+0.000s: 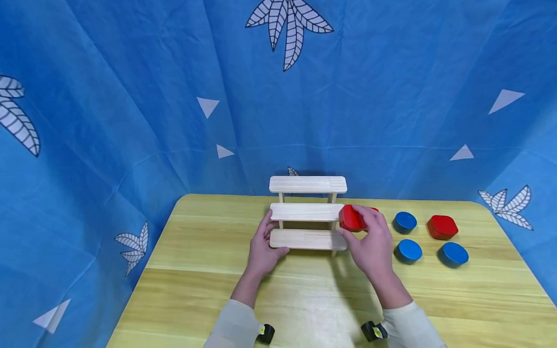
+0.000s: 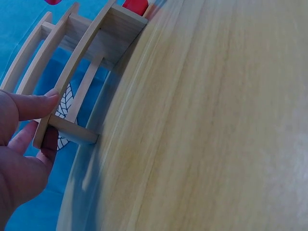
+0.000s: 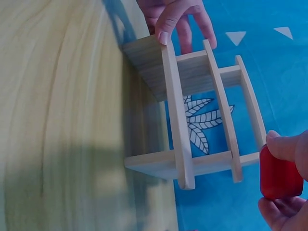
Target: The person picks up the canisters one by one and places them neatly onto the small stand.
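A three-tier wooden display shelf (image 1: 308, 211) stands at the back of the table. My left hand (image 1: 263, 249) grips its left end, thumb on the lowest tier (image 2: 79, 57) and fingers curled around behind. To the right of the shelf, my right hand (image 1: 370, 241) pinches a red block with rounded corners (image 3: 280, 173) between thumb and fingers. In the head view this block (image 1: 350, 218) overlaps the right end of the middle tier. Part of another red piece (image 1: 375, 209) shows behind the right hand, mostly hidden.
On the right side of the table (image 1: 209, 285) lie several round blue blocks (image 1: 409, 251) and one more red block (image 1: 442, 227). A blue cloth (image 1: 278, 121) with leaf prints hangs right behind the table's back edge.
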Demonstrator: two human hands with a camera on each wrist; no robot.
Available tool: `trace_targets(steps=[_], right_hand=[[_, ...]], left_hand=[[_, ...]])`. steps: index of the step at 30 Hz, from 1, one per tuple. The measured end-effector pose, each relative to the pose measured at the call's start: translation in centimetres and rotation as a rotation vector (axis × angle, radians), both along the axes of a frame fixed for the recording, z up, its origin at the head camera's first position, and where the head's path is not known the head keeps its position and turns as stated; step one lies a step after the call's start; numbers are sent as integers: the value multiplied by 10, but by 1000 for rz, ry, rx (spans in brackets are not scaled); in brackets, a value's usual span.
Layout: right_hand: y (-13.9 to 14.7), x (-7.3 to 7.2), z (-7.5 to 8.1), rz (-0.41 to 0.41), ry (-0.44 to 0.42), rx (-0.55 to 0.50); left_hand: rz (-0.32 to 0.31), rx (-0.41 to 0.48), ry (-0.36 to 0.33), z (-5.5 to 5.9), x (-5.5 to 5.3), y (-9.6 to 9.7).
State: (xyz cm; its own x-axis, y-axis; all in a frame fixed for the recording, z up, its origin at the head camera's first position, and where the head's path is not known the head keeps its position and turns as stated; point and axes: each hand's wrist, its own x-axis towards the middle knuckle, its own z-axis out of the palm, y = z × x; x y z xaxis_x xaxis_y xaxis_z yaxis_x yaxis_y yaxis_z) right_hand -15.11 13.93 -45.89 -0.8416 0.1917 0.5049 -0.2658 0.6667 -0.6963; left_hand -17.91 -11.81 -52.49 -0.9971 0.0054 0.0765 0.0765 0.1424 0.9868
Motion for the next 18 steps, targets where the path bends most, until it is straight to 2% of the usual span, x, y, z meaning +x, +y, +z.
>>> trace_targets(steps=[9,18], right_hand=[[-4,-4,5,13,-42,-10],[-10,-7,10,31,-61,-27]], left_hand=[[0,19,-23,0,2,-1],[7,4,-16,1,-1,-1]])
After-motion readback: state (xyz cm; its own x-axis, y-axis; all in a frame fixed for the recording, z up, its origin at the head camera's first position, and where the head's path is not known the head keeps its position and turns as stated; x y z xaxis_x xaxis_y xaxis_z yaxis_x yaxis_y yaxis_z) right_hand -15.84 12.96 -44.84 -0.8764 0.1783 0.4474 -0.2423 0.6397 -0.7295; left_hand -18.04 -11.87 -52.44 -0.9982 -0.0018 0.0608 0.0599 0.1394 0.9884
